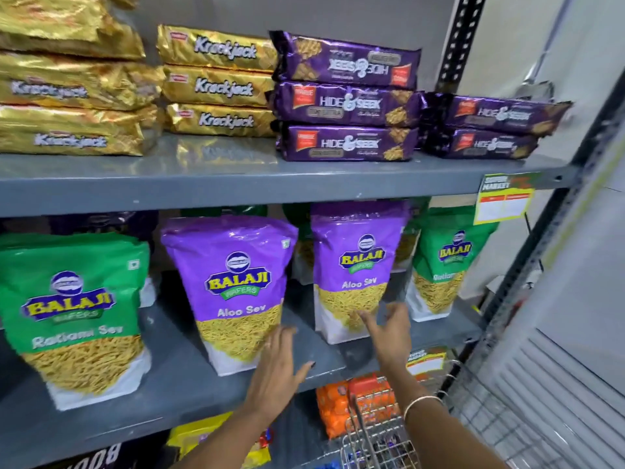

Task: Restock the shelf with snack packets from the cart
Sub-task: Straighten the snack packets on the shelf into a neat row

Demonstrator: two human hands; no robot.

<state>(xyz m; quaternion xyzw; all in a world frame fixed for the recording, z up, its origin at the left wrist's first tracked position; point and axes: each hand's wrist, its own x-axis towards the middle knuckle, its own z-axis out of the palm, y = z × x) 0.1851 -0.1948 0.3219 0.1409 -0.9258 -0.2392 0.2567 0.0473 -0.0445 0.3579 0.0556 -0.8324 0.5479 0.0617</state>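
Observation:
On the middle grey shelf (189, 377) stand two purple Aloo Sev packets (233, 286) (355, 262), both upright. My left hand (280, 367) is open, its fingers spread, by the lower right corner of the left purple packet. Just in front of the bottom of the right purple packet is my right hand (389, 330), also open, with a bangle on its wrist. Neither hand holds anything. The wire cart (378, 434) is at the bottom, below my right arm.
Green Ratlami Sev packets stand at the left (74, 313) and right (443, 262) of the middle shelf. The upper shelf (236, 184) carries stacks of gold Krackjack (220, 86) and purple Hide & Seek packs (348, 103). An orange packet (334, 407) lies below. A metal upright (554, 211) bounds the right side.

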